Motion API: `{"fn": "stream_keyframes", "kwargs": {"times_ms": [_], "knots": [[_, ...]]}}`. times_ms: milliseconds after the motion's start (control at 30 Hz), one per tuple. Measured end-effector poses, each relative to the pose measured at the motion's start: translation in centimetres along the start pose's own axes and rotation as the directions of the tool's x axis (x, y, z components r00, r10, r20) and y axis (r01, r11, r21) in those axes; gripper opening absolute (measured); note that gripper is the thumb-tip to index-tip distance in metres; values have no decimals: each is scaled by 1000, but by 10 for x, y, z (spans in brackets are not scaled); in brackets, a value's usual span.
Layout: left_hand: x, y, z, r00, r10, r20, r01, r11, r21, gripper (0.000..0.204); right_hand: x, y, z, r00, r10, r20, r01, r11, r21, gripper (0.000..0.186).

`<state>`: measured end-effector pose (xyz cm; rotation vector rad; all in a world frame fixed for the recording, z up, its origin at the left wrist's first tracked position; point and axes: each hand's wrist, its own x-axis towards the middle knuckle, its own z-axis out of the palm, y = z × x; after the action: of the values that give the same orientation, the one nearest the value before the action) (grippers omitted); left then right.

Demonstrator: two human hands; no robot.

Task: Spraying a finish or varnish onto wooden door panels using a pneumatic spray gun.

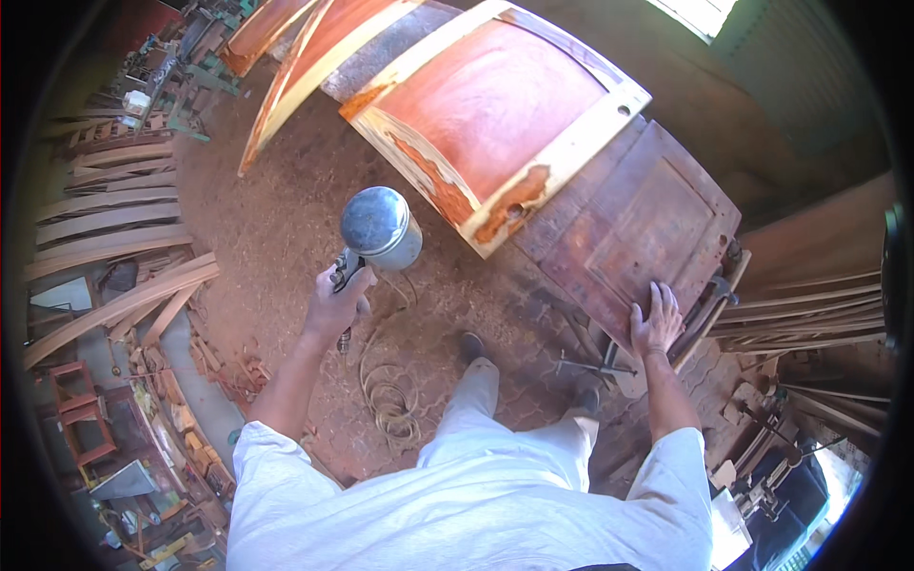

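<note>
Spraying looks to be only partly done, as far as the panels show. The left hand [335,306] is closed around the grip of a spray gun [373,238] with a round metal cup on top, held out over the floor and pointing away from the body, not at any panel. The right hand [656,321] lies open and flat, fingers spread, on the near edge of a dull brown door panel [640,228] that rests tilted on low supports to the person's right. That panel shows a matt, uneven brown with no wet sheen I can make out. Beside it, touching its upper left edge, a larger door [495,109] carries a strong red-orange coat on its middle field, while its pale frame is bare apart from patchy red smears near the corners; so that piece seems coloured in part, with the frame left. More reddish boards [305,57] lean beyond it.

No surface proper carries the work; the pieces sit close to the sawdust-strewn floor [276,219]. A coiled hose [390,400] lies by the feet. Stacks of curved timber [114,219] fill the left side, and machinery crowds the right.
</note>
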<state>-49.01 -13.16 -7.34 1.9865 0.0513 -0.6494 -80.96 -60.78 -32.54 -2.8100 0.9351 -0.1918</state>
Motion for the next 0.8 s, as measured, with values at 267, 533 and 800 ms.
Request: {"fn": "stream_keyframes", "kwargs": {"times_ms": [267,533,800], "knots": [[61,70,-60,998,37,-48,-29,987,158,25,1,-2,-4,999,14,29,-13,1000,-20,78],[139,118,97,941,-140,309,4,915,404,34,0,2,-6,1000,23,-5,-23,999,40,76],[244,219,277,907,177,382,-282,929,241,35,1,10,-5,999,33,-4,-32,995,98,72]]}}
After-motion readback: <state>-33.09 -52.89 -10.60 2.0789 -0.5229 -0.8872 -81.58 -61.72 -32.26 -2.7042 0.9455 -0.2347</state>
